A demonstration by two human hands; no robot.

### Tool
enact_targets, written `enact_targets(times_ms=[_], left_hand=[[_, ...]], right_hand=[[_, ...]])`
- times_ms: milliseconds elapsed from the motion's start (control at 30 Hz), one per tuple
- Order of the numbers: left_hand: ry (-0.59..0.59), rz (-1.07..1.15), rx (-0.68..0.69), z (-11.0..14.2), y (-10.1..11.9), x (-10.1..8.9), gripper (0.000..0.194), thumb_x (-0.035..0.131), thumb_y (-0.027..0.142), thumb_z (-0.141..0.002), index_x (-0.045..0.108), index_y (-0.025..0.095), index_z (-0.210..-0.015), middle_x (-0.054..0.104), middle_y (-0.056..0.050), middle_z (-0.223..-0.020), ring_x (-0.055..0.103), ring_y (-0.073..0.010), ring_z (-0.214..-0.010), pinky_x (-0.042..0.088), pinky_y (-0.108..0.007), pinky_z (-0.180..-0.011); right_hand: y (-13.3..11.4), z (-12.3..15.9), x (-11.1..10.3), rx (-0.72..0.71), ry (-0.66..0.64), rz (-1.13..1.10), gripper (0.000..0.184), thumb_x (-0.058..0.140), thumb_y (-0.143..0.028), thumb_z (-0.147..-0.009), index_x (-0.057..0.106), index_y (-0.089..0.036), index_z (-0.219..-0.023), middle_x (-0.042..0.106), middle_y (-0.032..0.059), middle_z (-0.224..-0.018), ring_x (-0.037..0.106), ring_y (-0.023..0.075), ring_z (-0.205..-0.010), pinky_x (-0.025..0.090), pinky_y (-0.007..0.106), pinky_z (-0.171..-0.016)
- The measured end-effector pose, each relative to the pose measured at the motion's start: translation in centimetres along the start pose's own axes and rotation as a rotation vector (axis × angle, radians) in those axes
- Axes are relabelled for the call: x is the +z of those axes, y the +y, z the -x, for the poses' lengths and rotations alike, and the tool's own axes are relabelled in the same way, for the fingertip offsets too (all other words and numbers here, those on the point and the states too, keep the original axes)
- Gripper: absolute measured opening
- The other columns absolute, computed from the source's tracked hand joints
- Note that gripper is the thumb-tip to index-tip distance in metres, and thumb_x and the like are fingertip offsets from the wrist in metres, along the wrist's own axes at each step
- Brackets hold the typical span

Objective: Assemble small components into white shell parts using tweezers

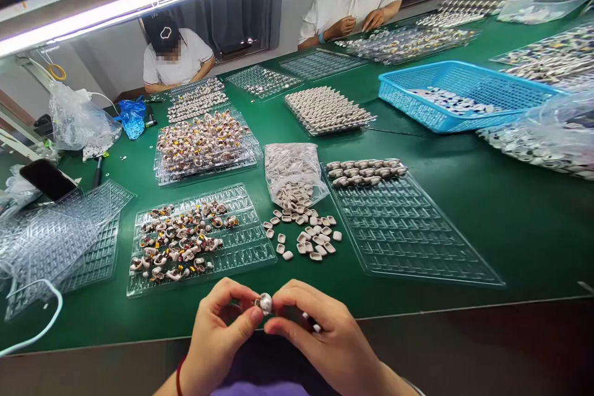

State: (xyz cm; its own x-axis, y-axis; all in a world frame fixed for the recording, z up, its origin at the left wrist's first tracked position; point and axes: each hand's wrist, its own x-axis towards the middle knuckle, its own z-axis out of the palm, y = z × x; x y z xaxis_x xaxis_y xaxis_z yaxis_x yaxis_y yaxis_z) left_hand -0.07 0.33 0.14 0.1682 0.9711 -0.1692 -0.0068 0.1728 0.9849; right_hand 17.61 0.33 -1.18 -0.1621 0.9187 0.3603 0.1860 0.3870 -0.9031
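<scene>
Left hand [225, 315]: thumb and forefinger pinched on a small pale piece [266, 303], so this grip is closed on it.
Right hand [320, 328]: forefinger tip meets the piece from the other side, while the curled fingers close around dark-and-white bits [312, 322]; how firmly cannot be told.
Pale piece: between the two sets of fingertips, at the near edge of the green worktop [533, 241], in front of a purple garment [260, 388].
Slip risk: the piece is small and rounded and only fingertips hold it; uneven pressure could pop it loose, and so near the edge it might drop off the worktop.
Tucked bits: loosening the right fingers to adjust the pinch could let these fall.
Left tray [253, 253]: assembled-looking pieces [185, 241] lie jumbled on it, just beyond the left hand; a knuckle catching the rim could jolt them out of place.
Plastic bag [290, 158]: its mouth gapes toward the hands, with beige shells [320, 238] scattered before it; a nudge could spill more or push loose ones under a tray.
Right tray [413, 235]: shells fill only its far rows [366, 171]; a sleeve or forearm dragging across could shift the thin plastic.
Phone [47, 178]: rests tilted on stacked clear trays [69, 241]; pulling at that stack could send it sliding.
</scene>
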Motion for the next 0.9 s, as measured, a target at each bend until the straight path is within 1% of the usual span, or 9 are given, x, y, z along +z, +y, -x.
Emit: enact_targets(times_ms=[167, 267, 367, 533, 633, 700, 767, 833, 900], left_hand=[[-0.019, -0.164, 0.104, 0.0, 0.3, -0.1, 0.014, 0.073, 0.030, -0.078, 0.071, 0.016, -0.078, 0.062, -0.003, -0.077, 0.058, -0.0156, -0.070, 0.047, -0.024, -0.064], [-0.016, -0.244, 0.139, 0.0, 0.4, -0.2, 0.013, 0.071, 0.029, -0.079, 0.070, 0.016, -0.079, 0.062, -0.004, -0.077, 0.059, -0.0170, -0.072, 0.047, -0.026, -0.066], [-0.017, -0.311, 0.160, -0.1, 0.5, -0.3, 0.013, 0.070, 0.029, -0.080, 0.068, 0.017, -0.078, 0.062, -0.004, -0.077, 0.058, -0.0172, -0.071, 0.047, -0.027, -0.065], [-0.007, -0.399, 0.219, -0.1, 0.7, -0.1, 0.013, 0.069, 0.029, -0.081, 0.066, 0.017, -0.075, 0.063, -0.002, -0.073, 0.058, -0.0164, -0.068, 0.047, -0.026, -0.065], [-0.002, -0.463, 0.270, 0.0, 0.8, -0.1, 0.010, 0.069, 0.025, -0.081, 0.065, 0.018, -0.076, 0.064, -0.002, -0.073, 0.059, -0.0164, -0.067, 0.049, -0.026, -0.063], [-0.010, -0.536, 0.324, 0.0, 0.8, -0.2, 0.004, 0.068, 0.019, -0.081, 0.065, 0.018, -0.078, 0.066, -0.002, -0.074, 0.061, -0.0165, -0.069, 0.050, -0.026, -0.064], [-0.033, -0.635, 0.413, 0.0, 0.8, -0.3, 0.007, 0.067, 0.012, -0.079, 0.064, 0.018, -0.082, 0.068, -0.003, -0.077, 0.063, -0.0168, -0.070, 0.051, -0.026, -0.065], [-0.064, -0.744, 0.536, -0.1, 0.9, -0.4, 0.015, 0.065, 0.006, -0.077, 0.063, 0.018, -0.085, 0.069, -0.004, -0.079, 0.064, -0.0174, -0.072, 0.052, -0.027, -0.066], [-0.084, -0.848, 0.663, -0.3, 1.0, -0.3, 0.020, 0.063, 0.003, -0.076, 0.062, 0.018, -0.088, 0.070, -0.005, -0.079, 0.064, -0.0181, -0.072, 0.054, -0.028, -0.065]], right_hand=[[-0.2, -0.2, -0.1, 0.080, -0.070, -0.040, 0.004, 0.068, -0.017, -0.083, 0.068, -0.020, -0.080, 0.066, 0.0007, -0.071, 0.056, 0.0122, -0.057, 0.045, 0.021, -0.052], [-0.6, -0.5, -0.5, 0.101, -0.115, -0.040, 0.007, 0.064, -0.017, -0.084, 0.070, -0.021, -0.081, 0.066, 0.0014, -0.074, 0.056, 0.0118, -0.056, 0.046, 0.020, -0.053], [-0.8, -0.6, -0.6, 0.073, -0.124, -0.002, 0.012, 0.060, -0.013, -0.085, 0.069, -0.021, -0.082, 0.066, 0.0021, -0.076, 0.057, 0.0118, -0.058, 0.047, 0.020, -0.054], [-0.3, -0.3, 0.2, -0.055, -0.053, 0.074, 0.021, 0.051, -0.002, -0.079, 0.063, -0.020, -0.083, 0.064, 0.0018, -0.076, 0.061, 0.0121, -0.065, 0.048, 0.019, -0.059], [-0.1, -0.3, 0.5, -0.057, -0.040, 0.094, 0.021, 0.050, -0.002, -0.078, 0.061, -0.020, -0.080, 0.062, 0.0011, -0.074, 0.060, 0.0117, -0.064, 0.046, 0.019, -0.058], [-0.2, -0.4, 0.4, -0.017, -0.063, 0.091, 0.019, 0.050, -0.004, -0.078, 0.061, -0.020, -0.078, 0.061, 0.0009, -0.074, 0.057, 0.0116, -0.062, 0.044, 0.020, -0.056], [-0.5, -0.7, 0.1, 0.048, -0.113, 0.081, 0.018, 0.049, -0.005, -0.076, 0.059, -0.019, -0.075, 0.059, 0.0001, -0.072, 0.054, 0.0116, -0.060, 0.041, 0.021, -0.054], [-0.7, -1.2, -0.4, 0.157, -0.195, 0.051, 0.017, 0.049, -0.004, -0.071, 0.058, -0.019, -0.071, 0.056, -0.0016, -0.068, 0.049, 0.0111, -0.058, 0.037, 0.021, -0.052], [-0.7, -1.7, -0.8, 0.306, -0.294, -0.041, 0.015, 0.050, -0.005, -0.067, 0.057, -0.018, -0.068, 0.052, -0.0037, -0.063, 0.043, 0.0102, -0.055, 0.034, 0.021, -0.051]])
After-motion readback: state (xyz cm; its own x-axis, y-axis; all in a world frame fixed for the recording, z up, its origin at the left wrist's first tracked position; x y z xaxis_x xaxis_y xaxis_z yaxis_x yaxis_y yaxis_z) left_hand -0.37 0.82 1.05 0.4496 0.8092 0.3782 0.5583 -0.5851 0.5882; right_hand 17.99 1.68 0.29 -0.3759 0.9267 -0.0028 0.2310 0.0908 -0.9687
